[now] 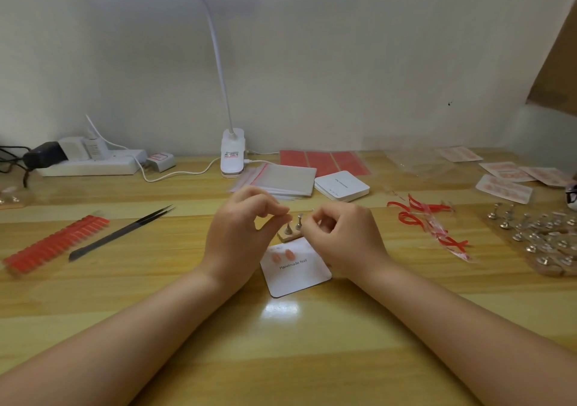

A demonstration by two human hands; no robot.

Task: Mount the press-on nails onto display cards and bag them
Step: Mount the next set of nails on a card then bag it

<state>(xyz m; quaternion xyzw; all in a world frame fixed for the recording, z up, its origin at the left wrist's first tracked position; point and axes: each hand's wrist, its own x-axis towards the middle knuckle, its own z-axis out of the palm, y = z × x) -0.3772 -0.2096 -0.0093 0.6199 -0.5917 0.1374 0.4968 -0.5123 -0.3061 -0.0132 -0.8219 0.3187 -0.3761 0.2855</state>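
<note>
A white display card (296, 276) printed "Handmade Nail" lies on the wooden desk between my wrists, with two pink press-on nails (282, 255) stuck near its top left. Just behind it a small wooden block (288, 235) carries two metal nail stands. My left hand (240, 234) hovers over the block with thumb and forefinger pinched together at a stand's top; what they hold is too small to tell. My right hand (343, 237) is curled beside it, fingertips pinched near the other stand.
Black tweezers (125, 232) and a strip of red nail tips (53, 248) lie at left. Zip bags (281, 179), a stack of blank cards (342, 185) and red adhesive sheets (324, 160) sit behind. Red peeled strips (427, 221), metal stands (540, 240) and bagged sets (512, 180) are at right.
</note>
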